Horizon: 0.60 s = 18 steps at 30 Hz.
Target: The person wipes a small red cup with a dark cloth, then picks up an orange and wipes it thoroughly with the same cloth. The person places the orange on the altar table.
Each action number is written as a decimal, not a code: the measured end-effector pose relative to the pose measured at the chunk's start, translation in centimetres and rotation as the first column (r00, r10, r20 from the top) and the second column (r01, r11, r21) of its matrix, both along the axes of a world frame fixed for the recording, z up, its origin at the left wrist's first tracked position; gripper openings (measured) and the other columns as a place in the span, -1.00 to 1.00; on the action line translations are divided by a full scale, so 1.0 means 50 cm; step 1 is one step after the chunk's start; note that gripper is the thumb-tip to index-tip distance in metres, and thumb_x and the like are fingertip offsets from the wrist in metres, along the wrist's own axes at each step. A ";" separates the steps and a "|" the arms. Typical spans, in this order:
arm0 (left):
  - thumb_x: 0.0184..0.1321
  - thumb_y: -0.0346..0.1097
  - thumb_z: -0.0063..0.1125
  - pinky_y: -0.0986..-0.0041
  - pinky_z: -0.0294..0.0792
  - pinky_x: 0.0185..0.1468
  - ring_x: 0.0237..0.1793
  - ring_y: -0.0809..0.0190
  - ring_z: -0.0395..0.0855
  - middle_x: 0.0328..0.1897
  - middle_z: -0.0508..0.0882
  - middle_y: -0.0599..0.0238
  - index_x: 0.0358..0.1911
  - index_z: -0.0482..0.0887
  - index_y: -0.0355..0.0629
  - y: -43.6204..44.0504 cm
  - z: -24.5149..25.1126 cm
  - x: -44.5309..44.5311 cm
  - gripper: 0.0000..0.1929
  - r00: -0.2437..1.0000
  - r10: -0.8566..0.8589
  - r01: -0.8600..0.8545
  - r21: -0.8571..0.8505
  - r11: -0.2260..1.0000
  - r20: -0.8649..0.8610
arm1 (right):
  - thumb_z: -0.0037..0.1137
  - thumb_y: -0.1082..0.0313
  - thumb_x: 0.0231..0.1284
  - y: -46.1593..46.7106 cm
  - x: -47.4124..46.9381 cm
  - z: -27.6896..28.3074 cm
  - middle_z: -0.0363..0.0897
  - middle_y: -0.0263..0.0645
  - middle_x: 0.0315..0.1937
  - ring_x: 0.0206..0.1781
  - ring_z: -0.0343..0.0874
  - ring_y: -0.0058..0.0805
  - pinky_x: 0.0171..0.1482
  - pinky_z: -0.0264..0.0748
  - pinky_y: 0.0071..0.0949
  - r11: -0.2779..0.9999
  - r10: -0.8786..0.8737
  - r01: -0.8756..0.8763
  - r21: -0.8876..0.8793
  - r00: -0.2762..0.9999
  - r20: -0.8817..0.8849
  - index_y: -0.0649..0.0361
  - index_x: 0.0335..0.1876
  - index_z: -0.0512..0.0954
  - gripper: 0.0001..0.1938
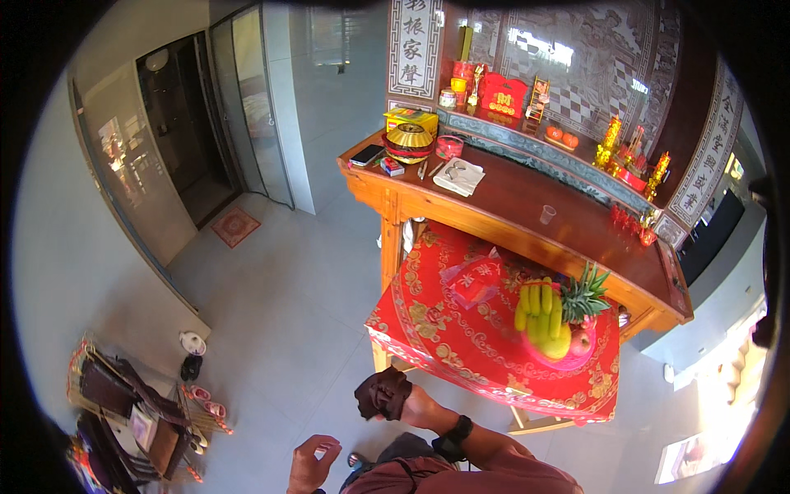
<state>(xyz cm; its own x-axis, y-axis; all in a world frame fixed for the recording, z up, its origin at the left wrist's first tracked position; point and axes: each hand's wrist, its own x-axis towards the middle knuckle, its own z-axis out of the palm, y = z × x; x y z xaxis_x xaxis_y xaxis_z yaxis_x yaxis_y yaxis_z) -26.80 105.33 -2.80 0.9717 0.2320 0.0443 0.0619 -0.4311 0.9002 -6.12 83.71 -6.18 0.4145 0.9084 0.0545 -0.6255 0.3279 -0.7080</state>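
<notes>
My right hand (421, 406), with a dark watch on its wrist, holds a crumpled dark brown cloth (382, 393) in front of the near left edge of a table with a red floral tablecloth (444, 352). My left hand (313, 460) is raised at the bottom of the view, its fingers curved and apart, with nothing seen in it. On the tablecloth stands a pink basket (565, 364) of fruit with bananas (541, 312), a pineapple crown (585, 296) and an apple (580, 341). A red and pink plastic bag (474, 279) lies beside it.
Behind stands a wooden altar table (494, 210) with a phone (366, 155), a gold and red bowl (408, 141), eyeglasses on a white cloth (460, 177) and a clear cup (547, 214). Chairs (148, 420) stand at the lower left. A small rug (236, 227) lies by the doorway.
</notes>
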 end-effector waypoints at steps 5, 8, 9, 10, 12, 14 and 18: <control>0.28 -0.50 0.34 0.45 0.57 -0.06 -0.24 0.29 0.76 -0.27 0.81 0.18 -0.19 0.74 -0.30 0.179 0.003 0.116 -0.91 0.999 -0.045 0.046 0.030 0.998 -0.021 | -0.01 0.11 0.52 0.099 -0.004 0.054 0.71 -0.16 -0.12 -0.15 0.67 -0.36 -0.17 0.55 -0.46 0.926 -0.356 0.294 -0.238 0.890 -0.287 0.31 0.11 0.57 -0.62; 0.29 -0.47 0.34 0.44 0.57 -0.05 -0.23 0.29 0.77 -0.28 0.81 0.18 -0.18 0.73 -0.31 0.242 -0.007 0.214 -0.90 0.993 -0.119 0.119 -0.058 0.991 -0.012 | -0.05 0.05 0.57 0.136 0.059 0.056 0.71 -0.13 -0.15 -0.18 0.68 -0.33 -0.14 0.59 -0.42 0.896 -0.428 0.402 -0.190 0.896 -0.120 0.34 0.11 0.57 -0.57; 0.29 -0.47 0.34 0.44 0.57 -0.04 -0.23 0.29 0.76 -0.28 0.81 0.19 -0.18 0.73 -0.31 0.258 -0.009 0.250 -0.90 0.990 -0.142 0.141 -0.052 0.989 -0.009 | -0.07 0.02 0.59 0.145 0.091 0.052 0.71 -0.12 -0.13 -0.16 0.69 -0.32 -0.12 0.60 -0.40 0.900 -0.420 0.410 -0.148 0.907 -0.040 0.33 0.13 0.56 -0.55; 0.29 -0.47 0.34 0.44 0.57 -0.04 -0.23 0.29 0.76 -0.28 0.81 0.19 -0.17 0.73 -0.31 0.272 -0.010 0.286 -0.90 0.986 -0.164 0.164 -0.046 0.985 -0.008 | -0.08 0.05 0.60 0.155 0.117 0.047 0.69 -0.13 -0.16 -0.20 0.66 -0.36 -0.18 0.56 -0.43 0.882 -0.468 0.448 -0.150 0.870 -0.154 0.34 0.13 0.55 -0.57; 0.29 -0.46 0.34 0.45 0.57 -0.02 -0.24 0.30 0.76 -0.27 0.80 0.21 -0.18 0.73 -0.30 0.298 -0.010 0.358 -0.90 0.979 -0.203 0.202 -0.025 0.979 -0.013 | -0.14 -0.05 0.61 0.192 0.197 0.028 0.70 -0.12 -0.08 -0.13 0.68 -0.33 -0.17 0.57 -0.41 0.888 -0.450 0.442 -0.128 0.892 -0.041 0.28 0.15 0.55 -0.52; 0.29 -0.47 0.35 0.44 0.57 -0.03 -0.24 0.30 0.75 -0.29 0.80 0.23 -0.19 0.72 -0.31 0.325 -0.007 0.431 -0.90 0.975 -0.222 0.222 -0.002 0.975 -0.004 | -0.15 -0.05 0.62 0.225 0.260 0.014 0.68 -0.16 -0.07 -0.13 0.66 -0.37 -0.17 0.54 -0.47 0.809 -0.587 0.552 -0.203 0.771 -0.247 0.27 0.09 0.55 -0.54; 0.30 -0.51 0.28 0.43 0.56 -0.07 -0.28 0.30 0.72 -0.36 0.74 0.25 -0.19 0.68 -0.32 0.405 -0.025 0.556 -0.92 0.956 -0.290 0.281 -0.140 0.950 -0.047 | -0.09 0.06 0.58 0.267 0.372 0.013 0.60 -0.26 -0.16 -0.23 0.53 -0.49 -0.22 0.47 -0.50 0.815 -0.579 0.576 -0.059 0.809 -0.104 0.23 -0.10 0.57 -0.65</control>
